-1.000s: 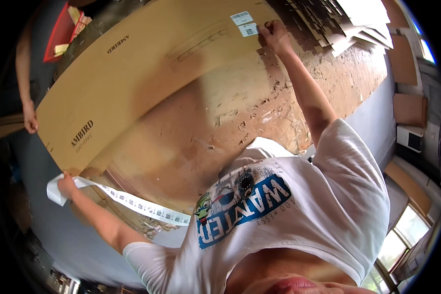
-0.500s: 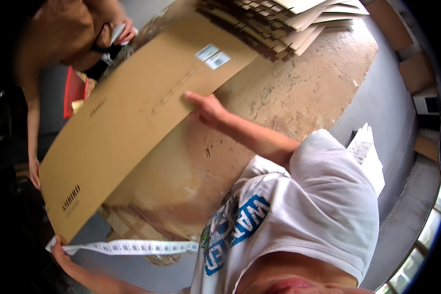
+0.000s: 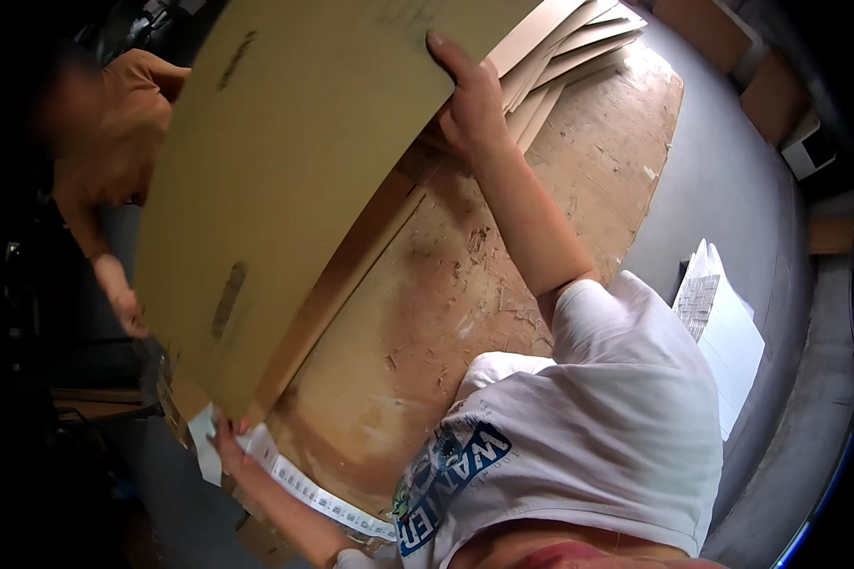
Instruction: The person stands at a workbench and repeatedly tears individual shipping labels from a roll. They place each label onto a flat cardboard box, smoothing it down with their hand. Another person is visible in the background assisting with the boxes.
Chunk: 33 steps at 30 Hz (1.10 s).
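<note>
A large flattened cardboard carton (image 3: 275, 190) is raised and tilted above the table, with faint dark print on its face. My right hand (image 3: 473, 104) grips its right edge, thumb on the upper face and fingers out of sight underneath. At the carton's lower left corner, my left hand (image 3: 230, 444) is closed on a long strip of white labels (image 3: 323, 498), which trails toward my shirt. A blank white end of paper shows on the other side of that hand. Whether these fingers also pinch the cardboard, I cannot tell.
A co-worker in a brown top (image 3: 128, 123) stands across at the left, one hand (image 3: 125, 308) near the carton's far edge. Several flattened cartons (image 3: 565, 62) are stacked at the table's far end. White papers (image 3: 721, 332) hang at right. The cardboard-covered tabletop (image 3: 465, 275) is scuffed.
The carton has gone up and tilted, with my right hand rising on its edge. My left hand has moved right and up with the label strip. The co-worker's hand has shifted right.
</note>
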Tool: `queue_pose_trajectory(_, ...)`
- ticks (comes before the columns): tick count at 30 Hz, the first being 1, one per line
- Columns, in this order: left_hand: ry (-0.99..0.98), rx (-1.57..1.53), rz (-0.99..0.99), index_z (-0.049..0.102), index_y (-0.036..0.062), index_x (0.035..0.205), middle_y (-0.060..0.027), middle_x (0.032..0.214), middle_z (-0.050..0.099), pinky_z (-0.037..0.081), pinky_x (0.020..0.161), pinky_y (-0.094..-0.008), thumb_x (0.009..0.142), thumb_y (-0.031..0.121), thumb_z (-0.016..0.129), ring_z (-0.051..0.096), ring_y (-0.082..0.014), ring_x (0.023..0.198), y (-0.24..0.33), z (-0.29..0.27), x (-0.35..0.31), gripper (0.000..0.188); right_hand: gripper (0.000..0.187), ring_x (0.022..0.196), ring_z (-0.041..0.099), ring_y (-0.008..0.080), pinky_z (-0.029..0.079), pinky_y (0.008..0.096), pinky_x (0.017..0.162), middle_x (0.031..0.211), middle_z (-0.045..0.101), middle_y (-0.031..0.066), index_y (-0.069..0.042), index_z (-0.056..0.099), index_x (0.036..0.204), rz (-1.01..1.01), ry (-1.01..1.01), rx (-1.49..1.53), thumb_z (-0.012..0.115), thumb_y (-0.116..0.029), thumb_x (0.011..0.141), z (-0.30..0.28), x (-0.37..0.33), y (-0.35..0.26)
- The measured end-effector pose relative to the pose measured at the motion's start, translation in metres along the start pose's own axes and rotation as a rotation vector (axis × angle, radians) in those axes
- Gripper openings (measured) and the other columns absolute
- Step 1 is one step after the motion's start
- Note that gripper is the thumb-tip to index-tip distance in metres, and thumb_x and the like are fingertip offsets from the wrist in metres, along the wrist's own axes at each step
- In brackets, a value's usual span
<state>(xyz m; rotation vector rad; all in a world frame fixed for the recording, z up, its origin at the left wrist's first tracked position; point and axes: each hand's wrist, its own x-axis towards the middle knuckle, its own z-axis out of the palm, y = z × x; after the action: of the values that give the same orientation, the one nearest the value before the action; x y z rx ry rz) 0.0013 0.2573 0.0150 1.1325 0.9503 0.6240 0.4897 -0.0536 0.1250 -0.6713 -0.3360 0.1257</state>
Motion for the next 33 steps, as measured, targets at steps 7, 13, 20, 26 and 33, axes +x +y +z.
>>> queue_pose_trajectory(7,-0.275,-0.118,0.091,0.054,-0.0021,0.106,-0.0106,0.089,0.06,0.049,0.063,-0.0282,0.09,0.025,0.058,0.059,-0.0174,0.071,-0.023,0.327,-0.031,0.032,0.027,0.069,0.058,0.0126,0.048,0.0249,0.056,0.088,0.06,0.0078,0.001,0.053,0.106,0.04,0.171,-0.458,0.058,-0.015,0.085,-0.053,0.002,0.026)
queue_pose_trajectory(13,-0.403,0.067,-0.001,0.047,-0.0012,0.124,-0.0177,0.104,0.062,0.054,0.07,-0.0367,0.095,0.043,0.042,0.065,-0.0256,0.084,0.007,0.302,-0.036,0.053,0.019,0.053,0.061,0.0177,0.05,0.0288,0.045,0.069,0.062,0.0106,0.004,0.059,0.078,0.111,0.401,-1.079,0.058,-0.015,0.081,-0.191,0.174,-0.006)
queue_pose_trajectory(20,-0.344,-0.052,-0.034,0.053,0.002,0.12,-0.013,0.093,0.064,0.055,0.064,-0.0331,0.096,0.04,0.04,0.066,-0.0241,0.077,0.023,0.271,-0.03,0.047,0.036,0.067,0.066,0.0184,0.051,0.0352,0.058,0.077,0.068,0.0044,-0.011,0.066,0.084,-0.236,-0.123,-1.975,0.063,-0.046,0.081,-0.201,0.097,0.016)
queue_pose_trajectory(26,-0.311,-0.212,-0.051,0.052,0.0028,0.121,-0.0127,0.097,0.063,0.055,0.068,-0.0333,0.097,0.042,0.038,0.064,-0.023,0.086,0.018,0.252,-0.031,0.048,0.051,0.101,0.056,0.0151,0.046,0.0294,0.089,0.106,0.062,0.005,-0.008,0.05,0.127,0.586,-0.899,-0.266,0.069,-0.009,0.08,-0.03,-0.169,0.087)
queue_pose_trajectory(33,-0.304,-0.26,-0.031,0.057,-0.0012,0.106,-0.0124,0.096,0.063,0.052,0.079,-0.0344,0.088,0.055,0.049,0.063,-0.0226,0.088,0.005,0.199,-0.057,0.059,0.04,0.085,0.056,0.0059,0.047,0.0208,0.076,0.094,0.062,0.0008,-0.003,0.054,0.12,0.746,-0.93,-0.168,0.061,0.007,0.082,0.005,-0.211,0.108)
